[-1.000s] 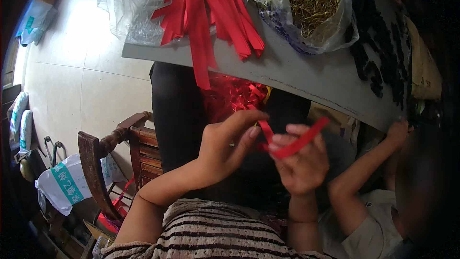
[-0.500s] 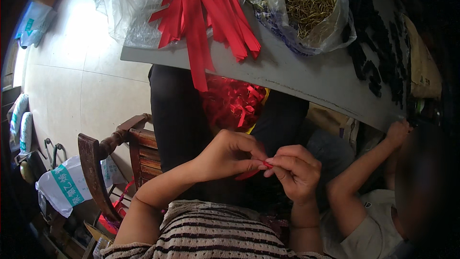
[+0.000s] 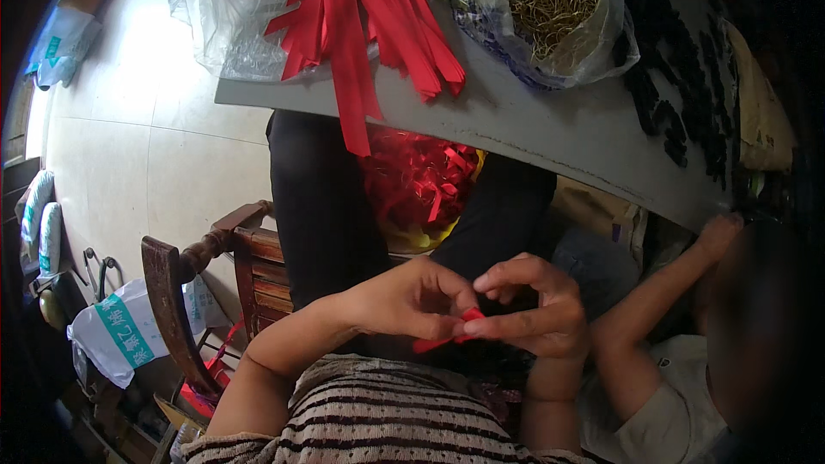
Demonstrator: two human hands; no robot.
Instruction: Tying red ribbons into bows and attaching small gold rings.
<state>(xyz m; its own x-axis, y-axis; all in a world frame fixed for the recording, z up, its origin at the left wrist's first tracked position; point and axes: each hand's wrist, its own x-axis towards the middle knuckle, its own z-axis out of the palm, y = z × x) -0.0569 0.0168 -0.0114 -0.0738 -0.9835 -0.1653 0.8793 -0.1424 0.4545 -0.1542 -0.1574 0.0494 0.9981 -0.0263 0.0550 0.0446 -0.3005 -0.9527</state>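
Observation:
Above my lap, a short piece of red ribbon [image 3: 473, 315] is pinched between the thumb and fingers of my left hand [image 3: 404, 296]. Its tail [image 3: 432, 345] hangs below that hand's fingertips. My right hand [image 3: 546, 314] is close on the right, its thumb touching the ribbon while its forefinger is raised away from the thumb. Between my knees, a yellow-edged container holds many small red ribbon pieces [image 3: 430, 176]. A bundle of long red ribbon strips [image 3: 352, 43] lies on the grey table [image 3: 507, 125], one strip drooping over its edge.
Golden cords [image 3: 554, 0] fill a clear plastic bag beside the ribbons. Black strips [image 3: 666, 77] lie at the table's right. A co-worker's arm [image 3: 653, 292] rests at the right corner. A wooden chair [image 3: 172, 301] and a white sack [image 3: 120, 326] stand left.
My right forefinger has lifted off the ribbon, opening a gap to the thumb. More of the red ribbon shows between my hands, which have shifted slightly lower.

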